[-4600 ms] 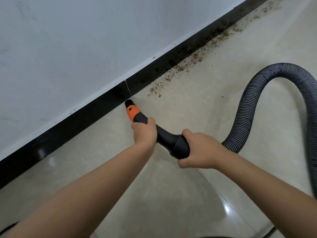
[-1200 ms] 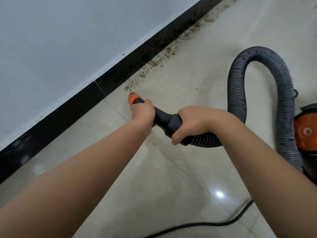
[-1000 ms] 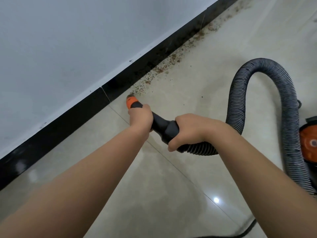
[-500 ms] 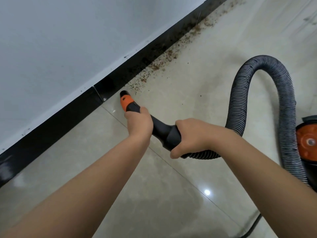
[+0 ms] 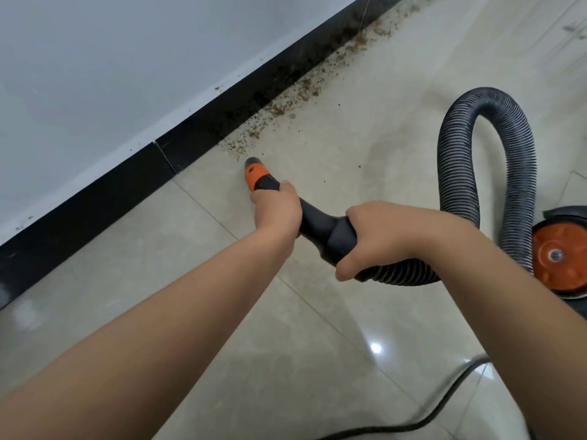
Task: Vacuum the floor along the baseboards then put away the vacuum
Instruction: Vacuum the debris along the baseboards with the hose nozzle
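A glossy beige tiled floor point(image 5: 317, 360) is seen from above, crossed by thin grout lines and marked by a bright spot of reflected light. A pale grey wall point(image 5: 111, 65) fills the upper left, edged at the bottom by a shiny black baseboard point(image 5: 104, 198) running diagonally from lower left to upper right. A trail of brown crumbs point(image 5: 286, 104) is scattered on the floor against the baseboard, toward the upper right.

A black vacuum nozzle point(image 5: 314, 223) with an orange tip is held low over the floor, its end just short of the nearest crumbs and a little out from the baseboard. The nozzle is gripped near the tip by the left hand point(image 5: 278, 211), fingers wrapped around it. The right hand point(image 5: 378, 236) is closed around the wider rear end, where the ribbed grey hose point(image 5: 457, 147) is joined. The hose is looped upward and down to the vacuum body point(image 5: 559, 255), partly visible at the right edge with an orange disc. A black power cord point(image 5: 413, 423) is laid across the floor at the lower right.
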A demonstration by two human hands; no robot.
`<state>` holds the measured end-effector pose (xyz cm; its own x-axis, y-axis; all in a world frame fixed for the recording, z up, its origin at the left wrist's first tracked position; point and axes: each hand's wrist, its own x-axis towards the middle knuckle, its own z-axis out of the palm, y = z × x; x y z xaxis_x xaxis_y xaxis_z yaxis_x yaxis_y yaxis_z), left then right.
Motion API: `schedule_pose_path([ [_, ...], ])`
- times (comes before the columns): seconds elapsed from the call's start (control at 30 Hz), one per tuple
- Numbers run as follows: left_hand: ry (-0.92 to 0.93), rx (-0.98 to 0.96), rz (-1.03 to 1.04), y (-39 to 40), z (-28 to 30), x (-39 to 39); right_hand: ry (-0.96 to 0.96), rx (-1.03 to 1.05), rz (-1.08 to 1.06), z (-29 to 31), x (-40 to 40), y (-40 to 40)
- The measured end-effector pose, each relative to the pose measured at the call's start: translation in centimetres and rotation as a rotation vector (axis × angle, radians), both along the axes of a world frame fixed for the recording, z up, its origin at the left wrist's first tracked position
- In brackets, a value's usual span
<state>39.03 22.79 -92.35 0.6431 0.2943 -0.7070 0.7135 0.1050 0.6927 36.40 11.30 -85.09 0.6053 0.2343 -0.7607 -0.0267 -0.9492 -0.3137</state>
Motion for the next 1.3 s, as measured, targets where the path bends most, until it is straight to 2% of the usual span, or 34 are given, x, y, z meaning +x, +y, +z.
schedule_pose_path([
  [0.33, 0.0, 0.116, 0.05, 2.8, -1.0, 0.9, -0.023, 0.135, 0.074, -2.3, 1.6, 1.8],
  [0.6, 0.002, 0.135, 0.01, 3.7, -0.8, 2.7, -0.033, 0.206, 0.041, -4.0, 2.9, 2.5],
  [1.17, 0.002, 0.19, -0.013, 4.1, -1.6, 2.8, -0.015, 0.21, 0.041, -5.1, 3.6, 2.7],
  [1.3, -0.012, 0.182, -0.032, 4.2, -1.5, 2.0, 0.031, 0.157, 0.063, -4.5, 3.1, 3.0],
])
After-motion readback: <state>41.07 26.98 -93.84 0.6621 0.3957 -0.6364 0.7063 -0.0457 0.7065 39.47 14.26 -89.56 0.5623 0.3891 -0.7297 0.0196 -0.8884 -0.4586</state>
